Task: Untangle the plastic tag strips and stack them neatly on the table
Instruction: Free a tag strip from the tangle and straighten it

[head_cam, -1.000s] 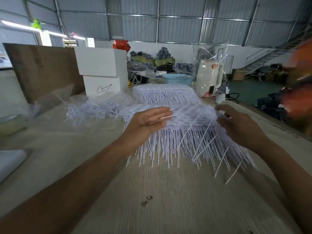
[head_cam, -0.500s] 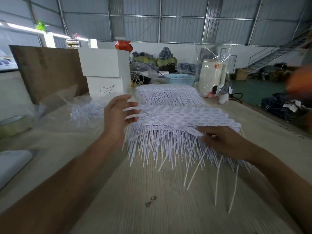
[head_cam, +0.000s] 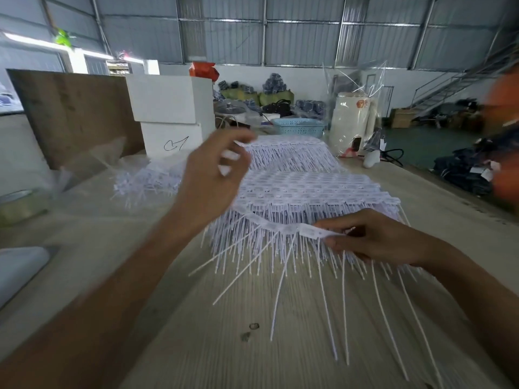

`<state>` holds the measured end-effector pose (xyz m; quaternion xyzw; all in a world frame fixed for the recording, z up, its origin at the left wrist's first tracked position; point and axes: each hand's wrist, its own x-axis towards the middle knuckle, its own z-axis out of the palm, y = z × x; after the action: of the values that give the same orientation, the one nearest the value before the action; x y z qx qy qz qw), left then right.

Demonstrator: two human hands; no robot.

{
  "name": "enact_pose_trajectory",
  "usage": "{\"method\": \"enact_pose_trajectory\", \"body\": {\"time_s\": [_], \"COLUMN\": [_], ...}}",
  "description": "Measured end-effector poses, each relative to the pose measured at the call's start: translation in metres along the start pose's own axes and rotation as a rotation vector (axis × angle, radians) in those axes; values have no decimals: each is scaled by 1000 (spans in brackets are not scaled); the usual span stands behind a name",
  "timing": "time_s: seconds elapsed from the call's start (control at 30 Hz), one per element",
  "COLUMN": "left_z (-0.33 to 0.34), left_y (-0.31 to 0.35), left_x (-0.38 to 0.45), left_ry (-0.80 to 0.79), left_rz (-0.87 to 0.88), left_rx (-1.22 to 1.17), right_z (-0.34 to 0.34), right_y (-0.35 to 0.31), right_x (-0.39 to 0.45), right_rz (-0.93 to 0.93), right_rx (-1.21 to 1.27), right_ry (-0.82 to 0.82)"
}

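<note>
Both hands held one tag strip [head_cam: 269, 224] above the stack [head_cam: 309, 192] on the surface [head_cam: 196, 346]: right hand [head_cam: 373, 237] pinching its near end, left hand [head_cam: 216, 175] gripping its far end, blurred. Strip's long axis ran left-far to right-near, tails hanging toward the viewer. Right hand sat nearer the stack's front edge.

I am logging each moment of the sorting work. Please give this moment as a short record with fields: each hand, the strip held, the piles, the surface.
left hand: raised, blurred, pinches one end of the strip
right hand: low, grip on the other end
held strip: one white plastic tag strip, thin tails hanging down
near pile: stacked white tag strips
far pile: second neat stack
loose heap: tangled strips at left
surface: pale wooden table
</note>
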<state>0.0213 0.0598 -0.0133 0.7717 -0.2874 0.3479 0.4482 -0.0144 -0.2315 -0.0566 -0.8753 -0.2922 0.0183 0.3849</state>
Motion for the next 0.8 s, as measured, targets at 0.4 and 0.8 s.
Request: {"method": "enact_pose_trajectory", "body": {"time_s": [0.4, 0.8], "left_z": [46, 29], "left_y": [6, 47], "left_x": [-31, -23], "left_ry": [-363, 102], "left_rz": [405, 852], "left_rx": [475, 1095], "right_z": [5, 0], "right_y": [2, -4], "right_x": [8, 8], "right_rz": [-66, -31], "right_rx": [-95, -82], "right_ry": [163, 477]}}
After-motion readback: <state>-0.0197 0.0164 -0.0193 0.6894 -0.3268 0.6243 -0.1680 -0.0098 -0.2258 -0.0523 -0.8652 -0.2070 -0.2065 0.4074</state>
